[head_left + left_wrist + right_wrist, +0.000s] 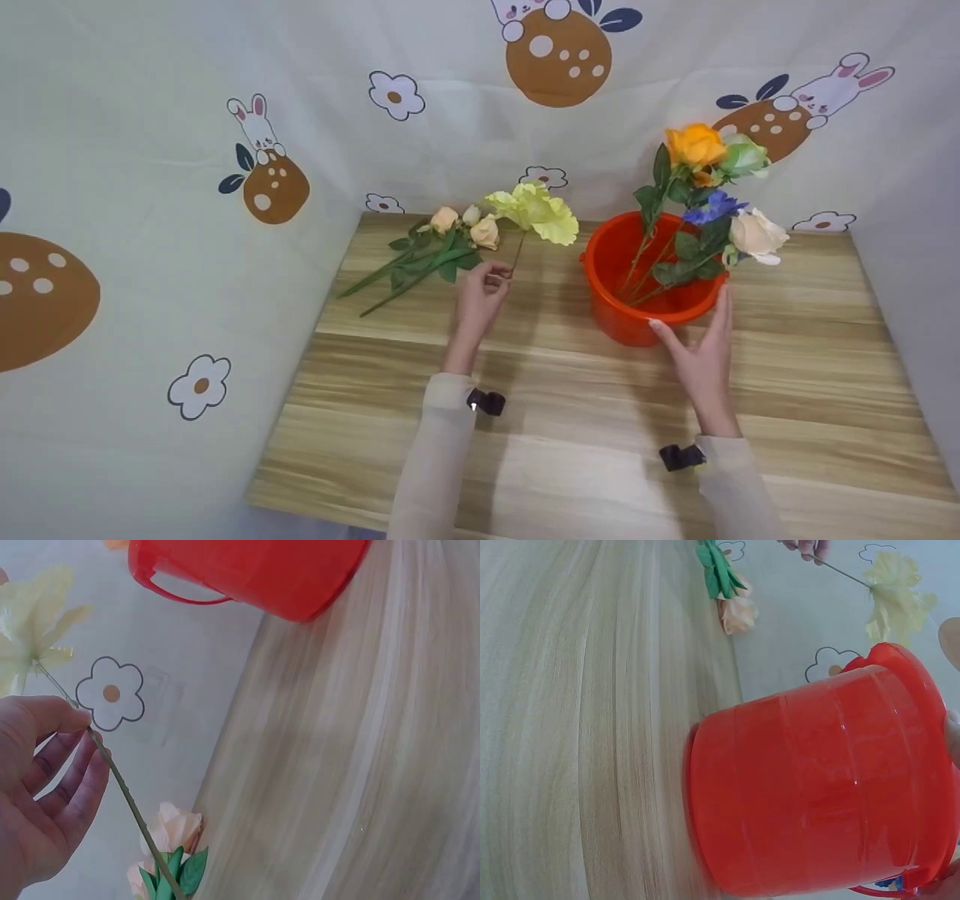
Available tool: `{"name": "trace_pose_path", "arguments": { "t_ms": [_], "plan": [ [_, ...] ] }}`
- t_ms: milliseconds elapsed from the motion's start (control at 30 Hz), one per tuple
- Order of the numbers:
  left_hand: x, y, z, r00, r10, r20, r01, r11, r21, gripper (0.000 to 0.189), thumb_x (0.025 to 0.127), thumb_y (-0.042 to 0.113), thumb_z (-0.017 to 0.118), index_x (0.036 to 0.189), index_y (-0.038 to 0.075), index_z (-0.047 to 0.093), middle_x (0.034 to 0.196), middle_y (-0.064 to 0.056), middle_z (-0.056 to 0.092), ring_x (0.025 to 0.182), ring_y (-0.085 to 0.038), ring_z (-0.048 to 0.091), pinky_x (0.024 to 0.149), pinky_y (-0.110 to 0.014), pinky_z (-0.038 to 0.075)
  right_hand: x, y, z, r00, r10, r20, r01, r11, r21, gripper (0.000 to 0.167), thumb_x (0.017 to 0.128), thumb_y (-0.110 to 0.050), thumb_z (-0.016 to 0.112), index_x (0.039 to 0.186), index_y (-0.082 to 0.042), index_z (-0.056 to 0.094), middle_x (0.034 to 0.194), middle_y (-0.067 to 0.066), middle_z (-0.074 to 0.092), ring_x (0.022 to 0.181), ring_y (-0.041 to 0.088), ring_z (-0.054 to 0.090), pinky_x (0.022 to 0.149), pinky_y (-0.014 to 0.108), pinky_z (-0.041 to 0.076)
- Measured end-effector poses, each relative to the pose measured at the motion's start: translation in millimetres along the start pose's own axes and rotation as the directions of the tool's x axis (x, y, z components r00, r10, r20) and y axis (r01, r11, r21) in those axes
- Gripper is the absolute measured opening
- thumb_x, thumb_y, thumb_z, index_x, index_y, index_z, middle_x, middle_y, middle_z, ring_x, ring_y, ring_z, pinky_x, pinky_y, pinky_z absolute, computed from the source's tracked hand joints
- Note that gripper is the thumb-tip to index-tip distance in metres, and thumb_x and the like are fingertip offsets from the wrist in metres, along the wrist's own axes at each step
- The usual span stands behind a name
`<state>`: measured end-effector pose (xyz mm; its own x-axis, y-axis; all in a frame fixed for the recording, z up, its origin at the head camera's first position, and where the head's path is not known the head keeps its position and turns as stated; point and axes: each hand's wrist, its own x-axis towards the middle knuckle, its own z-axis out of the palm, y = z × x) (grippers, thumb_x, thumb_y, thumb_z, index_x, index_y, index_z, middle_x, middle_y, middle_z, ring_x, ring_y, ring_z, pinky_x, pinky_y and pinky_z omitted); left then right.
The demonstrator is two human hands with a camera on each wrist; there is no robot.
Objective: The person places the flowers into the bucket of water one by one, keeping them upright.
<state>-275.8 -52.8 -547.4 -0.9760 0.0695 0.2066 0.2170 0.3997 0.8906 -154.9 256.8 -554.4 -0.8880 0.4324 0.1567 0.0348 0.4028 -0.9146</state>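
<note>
Left hand (481, 294) pinches yellow flower (534, 212) by its stem (127, 799), above wooden table (585, 427), between peach roses (484, 232) and red bucket (624, 327). Right hand (706, 361) spread, apparently touching bucket's rim (590, 259).

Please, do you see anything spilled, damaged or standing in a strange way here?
Nothing looks spilled or damaged. The red bucket stands upright. Only the flowers inside it look slightly lopsided: in the head view they all lean rightward.

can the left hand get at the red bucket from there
Likely yes: nothing seems to stand between the left hand and the red bucket, and the right hand touches it farther right. The left hand is, though, pinching the yellow flower.
</note>
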Motion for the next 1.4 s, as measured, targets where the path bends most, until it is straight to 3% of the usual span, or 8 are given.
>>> {"name": "trace_pose_path", "arguments": {
  "t_ms": [233, 467, 800, 1067, 1400],
  "plan": [
    [1.4, 15.4, 4.0, 1.0, -0.003, 0.028, 0.004, 0.998, -0.056, 0.018, 0.091, 0.001, 0.065, 0.108, 0.003, 0.07, 0.103, -0.013, 0.07, 0.091, -0.022, 0.068, 0.08, -0.029, 0.059, -1.3, -0.4, -0.7, 1.0, 0.005, 0.002, -0.005, 1.0, 0.003, 0.111, 0.083, -0.035, 0.082, 0.161, -0.019, 0.006, 0.169, 0.005, 0.006, 0.156, 0.023, 0.008, 0.128, 0.05, 0.011],
    [1.8, 29.7, 7.6, 0.998, 0.069, 0.011, -0.068, 0.997, -0.031, 0.018, 0.091, 0.003, 0.066, 0.108, 0.005, 0.071, 0.104, -0.01, 0.072, 0.09, -0.021, 0.069, 0.076, -0.028, 0.06, -4.4, -0.5, -0.5, 1.0, -0.002, 0.0, 0.002, 1.0, 0.011, 0.108, 0.084, -0.032, 0.08, 0.161, -0.015, 0.007, 0.169, 0.005, 0.007, 0.157, 0.025, 0.007, 0.128, 0.051, 0.01],
    [8.7, 49.1, 10.7, 0.992, 0.121, 0.029, -0.119, 0.991, -0.056, 0.018, 0.091, 0.002, 0.066, 0.107, 0.004, 0.07, 0.103, -0.011, 0.072, 0.089, -0.019, 0.07, 0.074, -0.023, 0.06, -3.3, -0.4, -0.7, 1.0, -0.003, -0.004, 0.003, 1.0, 0.011, 0.109, 0.083, -0.033, 0.081, 0.161, -0.017, 0.007, 0.169, 0.003, 0.006, 0.157, 0.024, 0.008, 0.128, 0.051, 0.01],
    [12.4, 68.0, 13.2, 0.979, 0.203, 0.009, -0.202, 0.977, -0.066, 0.017, 0.089, 0.0, 0.068, 0.106, 0.001, 0.07, 0.101, -0.013, 0.073, 0.088, -0.023, 0.071, 0.073, -0.022, 0.06, -2.4, -0.6, -0.5, 1.0, -0.002, -0.003, 0.002, 1.0, 0.004, 0.11, 0.083, -0.033, 0.081, 0.161, -0.017, 0.006, 0.169, 0.004, 0.006, 0.157, 0.023, 0.008, 0.128, 0.049, 0.01],
    [16.9, 86.0, 14.5, 0.971, 0.241, 0.009, -0.239, 0.968, -0.076, 0.019, 0.087, -0.002, 0.068, 0.106, 0.0, 0.069, 0.101, -0.014, 0.072, 0.087, -0.022, 0.07, 0.071, -0.02, 0.06, -0.9, 1.3, 1.0, 1.0, 0.002, -0.006, -0.002, 1.0, 0.015, 0.11, 0.082, -0.034, 0.082, 0.161, -0.017, 0.007, 0.169, 0.002, 0.007, 0.156, 0.022, 0.009, 0.128, 0.049, 0.012]
  ]
}}
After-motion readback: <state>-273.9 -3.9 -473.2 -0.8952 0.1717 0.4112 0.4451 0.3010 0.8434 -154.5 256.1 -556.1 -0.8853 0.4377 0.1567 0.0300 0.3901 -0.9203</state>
